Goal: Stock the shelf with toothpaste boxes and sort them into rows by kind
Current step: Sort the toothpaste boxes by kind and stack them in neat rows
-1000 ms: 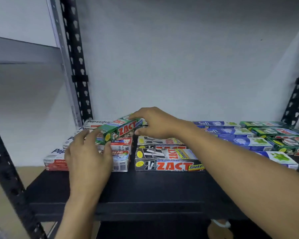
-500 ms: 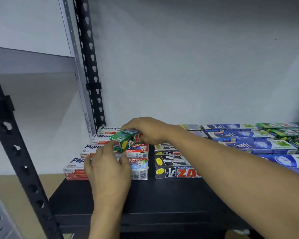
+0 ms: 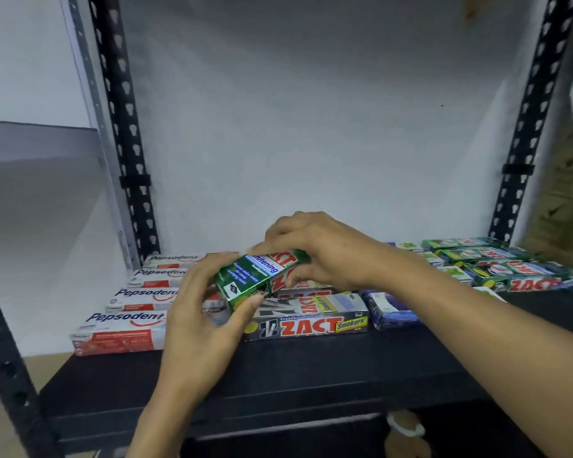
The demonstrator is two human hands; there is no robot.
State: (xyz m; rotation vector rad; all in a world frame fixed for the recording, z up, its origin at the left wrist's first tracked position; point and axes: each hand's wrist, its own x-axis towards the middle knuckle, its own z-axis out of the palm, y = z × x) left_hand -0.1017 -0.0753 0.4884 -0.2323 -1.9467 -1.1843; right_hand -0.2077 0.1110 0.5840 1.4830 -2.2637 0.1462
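Four red-and-white boxes [image 3: 123,328] on the left each read "Pepsodent". The grey box [image 3: 311,325] at the front reads "ZACT Smokers". The raised green box [image 3: 262,276] shows "ZACT" and "Whitening". On the far right, one of the green boxes [image 3: 528,285] reads "ZACT" in red.

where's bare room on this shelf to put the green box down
Bare: the front strip of the shelf, before the Pepsodent row and Smokers box, and the right front corner before the green Zact row. Crowded: the back, rows packed together.

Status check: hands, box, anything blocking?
Left hand and right hand grip green box, held near Smokers boxes. Green row far right. No visible blocker.
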